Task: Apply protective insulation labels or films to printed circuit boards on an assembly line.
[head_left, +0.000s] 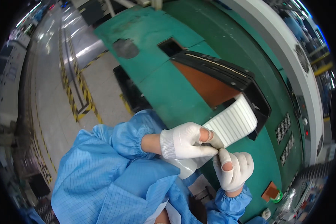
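My left hand, in a white knit glove with a bare thumb tip showing, comes in from the left with its fingers pinched. Against its fingertips, my right hand, gloved the same way, is also closed in a pinch. Whatever lies between the fingertips is too small or hidden to name. Just beyond both hands a white ribbed tray-like piece with rounded corners leans at the end of a black rack. Below my left hand shows a glossy white sheet; whether it joins the ribbed piece is hidden.
A brown panel lines the rack's side on the green bench. The bench top has a rectangular cutout. At right stands a curved pale machine frame. A brown block lies beside a green roll at lower right.
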Available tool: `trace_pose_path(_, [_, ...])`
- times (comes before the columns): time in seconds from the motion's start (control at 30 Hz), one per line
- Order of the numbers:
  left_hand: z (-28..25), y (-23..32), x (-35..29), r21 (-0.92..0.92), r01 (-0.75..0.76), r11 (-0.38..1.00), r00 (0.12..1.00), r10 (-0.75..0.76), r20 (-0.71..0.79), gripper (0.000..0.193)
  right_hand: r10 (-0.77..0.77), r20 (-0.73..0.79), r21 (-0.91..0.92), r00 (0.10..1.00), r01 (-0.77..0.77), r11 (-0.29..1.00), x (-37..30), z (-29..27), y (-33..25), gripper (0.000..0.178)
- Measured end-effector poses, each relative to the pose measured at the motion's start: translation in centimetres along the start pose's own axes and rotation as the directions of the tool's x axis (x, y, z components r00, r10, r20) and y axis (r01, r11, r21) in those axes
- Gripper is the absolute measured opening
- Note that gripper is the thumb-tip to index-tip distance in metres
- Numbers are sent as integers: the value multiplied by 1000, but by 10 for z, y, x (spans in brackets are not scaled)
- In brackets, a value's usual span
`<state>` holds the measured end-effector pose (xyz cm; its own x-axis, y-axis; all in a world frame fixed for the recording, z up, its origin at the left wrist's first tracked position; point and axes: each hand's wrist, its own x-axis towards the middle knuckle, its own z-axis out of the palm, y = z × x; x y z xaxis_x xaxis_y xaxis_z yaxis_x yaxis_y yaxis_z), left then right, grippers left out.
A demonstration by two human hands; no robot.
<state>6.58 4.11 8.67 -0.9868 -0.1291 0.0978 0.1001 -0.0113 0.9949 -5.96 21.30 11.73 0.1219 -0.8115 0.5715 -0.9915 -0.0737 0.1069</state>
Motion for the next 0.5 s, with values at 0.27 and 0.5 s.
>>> trace_pose_path(0.27, [-43, -22, -56, 69, -122, 990, 993, 121, 11, 27, -254, 45, 76, 966, 250, 965, 33, 30, -21, 18])
trace_pose_path(0.5, [-174, -109, -148, 85, 728, 680, 670, -680, -296, 24, 302, -59, 196, 951, -286, 938, 1, 1, 17, 29])
